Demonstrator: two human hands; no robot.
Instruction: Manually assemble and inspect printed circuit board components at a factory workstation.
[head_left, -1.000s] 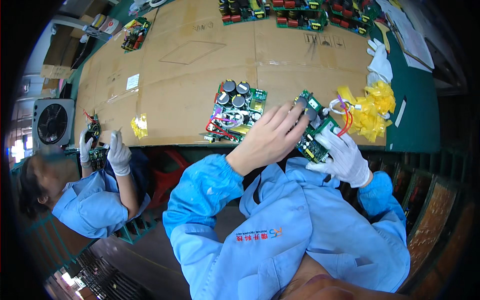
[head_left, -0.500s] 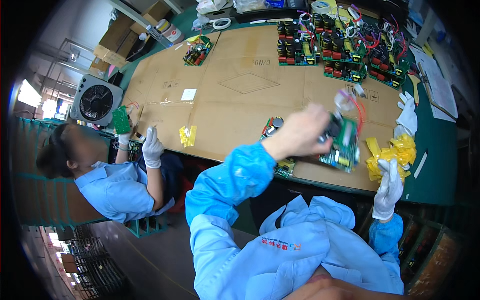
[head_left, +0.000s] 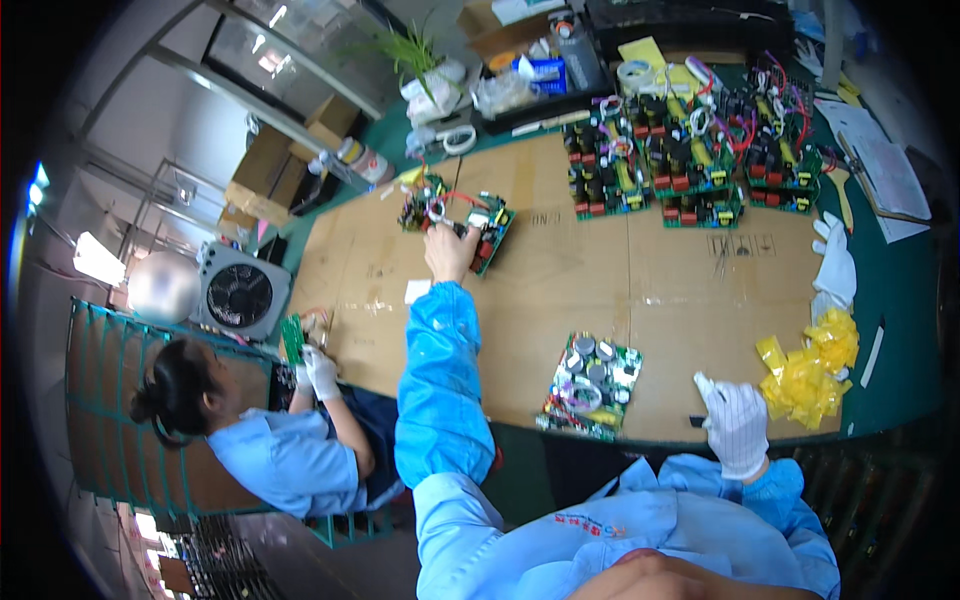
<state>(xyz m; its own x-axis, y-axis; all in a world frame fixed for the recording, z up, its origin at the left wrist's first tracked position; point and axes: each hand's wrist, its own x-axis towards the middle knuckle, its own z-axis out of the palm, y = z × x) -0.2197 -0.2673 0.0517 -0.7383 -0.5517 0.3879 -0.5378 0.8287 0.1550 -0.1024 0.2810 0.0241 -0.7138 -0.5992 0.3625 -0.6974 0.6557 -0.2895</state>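
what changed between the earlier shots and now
The bare left hand carried the green circuit board from the near edge out across the cardboard-covered table and sets it beside another board. The gloved right hand let go and drew back to the near edge. The capacitor board and yellow tape pile stayed put.

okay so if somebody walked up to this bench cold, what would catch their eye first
Probably the left hand, stretched far across the cardboard-covered table onto a green circuit board. Behind it, at the table's far right, sits a crowded cluster of wired boards. A heap of yellow tape scraps lies just beyond the gloved right hand.
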